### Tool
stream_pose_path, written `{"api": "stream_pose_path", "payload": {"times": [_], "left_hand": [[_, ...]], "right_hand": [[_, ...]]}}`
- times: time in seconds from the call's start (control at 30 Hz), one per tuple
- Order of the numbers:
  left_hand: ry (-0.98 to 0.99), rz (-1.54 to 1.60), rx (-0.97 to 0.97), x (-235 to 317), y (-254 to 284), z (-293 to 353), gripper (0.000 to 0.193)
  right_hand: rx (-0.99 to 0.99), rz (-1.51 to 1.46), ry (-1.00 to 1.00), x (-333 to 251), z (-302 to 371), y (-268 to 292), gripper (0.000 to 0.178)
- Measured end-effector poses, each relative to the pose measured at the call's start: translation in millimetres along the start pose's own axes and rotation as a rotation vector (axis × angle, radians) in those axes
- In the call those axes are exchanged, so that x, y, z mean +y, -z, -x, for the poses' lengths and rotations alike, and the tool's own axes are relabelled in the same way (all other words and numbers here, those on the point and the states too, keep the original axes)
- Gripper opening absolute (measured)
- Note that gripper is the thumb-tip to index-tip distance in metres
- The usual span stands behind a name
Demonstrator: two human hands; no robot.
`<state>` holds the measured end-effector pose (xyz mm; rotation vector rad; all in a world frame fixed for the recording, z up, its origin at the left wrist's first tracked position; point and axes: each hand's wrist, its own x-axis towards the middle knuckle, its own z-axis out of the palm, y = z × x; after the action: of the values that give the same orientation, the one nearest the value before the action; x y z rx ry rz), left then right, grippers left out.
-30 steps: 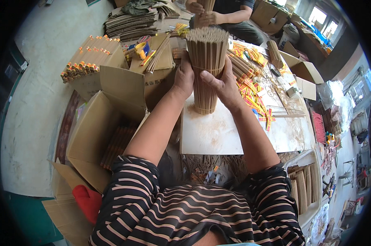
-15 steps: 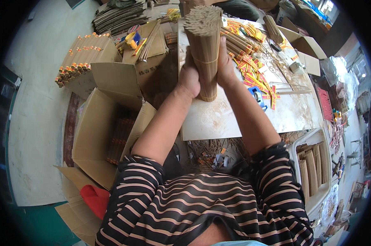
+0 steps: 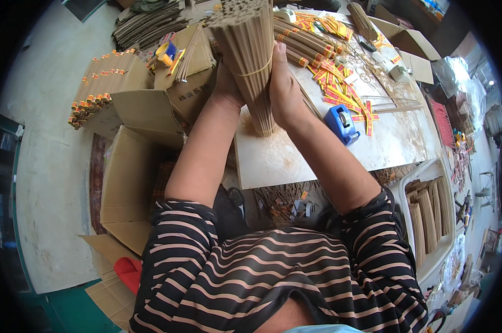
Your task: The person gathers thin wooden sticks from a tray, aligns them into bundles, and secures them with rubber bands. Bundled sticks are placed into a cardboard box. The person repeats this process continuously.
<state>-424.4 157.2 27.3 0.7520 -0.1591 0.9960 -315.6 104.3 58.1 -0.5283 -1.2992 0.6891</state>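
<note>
A thick bundle of thin brown incense sticks [image 3: 249,53] stands nearly upright over the front of the white table [image 3: 279,164], leaning slightly left toward its top. A rubber band [image 3: 257,71] circles it around the middle. My left hand [image 3: 229,87] presses on its left side, the fingers mostly hidden behind it. On the other side my right hand [image 3: 286,89] grips it, thumb pointing up. The bundle's lower end is at the tabletop; whether it touches is hard to tell. Right of my right forearm sits a blue tape dispenser [image 3: 341,125].
Red-and-yellow paper strips [image 3: 340,91] and banded stick rolls [image 3: 303,41] lie on the table. An open cardboard box [image 3: 126,183] stands at left, with stacked rolls [image 3: 104,83] beyond. A white tub [image 3: 423,263] of stick bundles is at right.
Both hands and the bundle have shifted left and upward in the view, and the bundle tilts more to the left. The tape dispenser shows more fully beside my right forearm.
</note>
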Motion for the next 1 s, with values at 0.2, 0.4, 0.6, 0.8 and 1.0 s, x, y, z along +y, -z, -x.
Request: {"api": "stream_pose_path", "payload": {"times": [0.2, 0.4, 0.6, 0.8, 1.0], "left_hand": [[-0.205, -0.486, 0.621, -37, -53, -7, 0.055], [-0.169, -0.671, 0.506, -39, -39, 5, 0.059], [-0.034, -0.707, 0.749, -101, -2, 39, 0.056], [-0.091, -0.576, 0.803, -52, -48, 28, 0.049], [-0.385, -0.450, 0.640, -42, -36, 23, 0.044]], "right_hand": [[0.022, -0.021, -0.235, 4, -10, 23, 0.057], [-0.065, -0.134, -0.568, -13, -5, 38, 0.075], [0.121, -0.152, -0.591, 58, 46, 64, 0.075], [0.084, -0.183, -0.600, 31, 52, 20, 0.069], [-0.085, -0.202, -0.502, 45, -2, 2, 0.057]]}}
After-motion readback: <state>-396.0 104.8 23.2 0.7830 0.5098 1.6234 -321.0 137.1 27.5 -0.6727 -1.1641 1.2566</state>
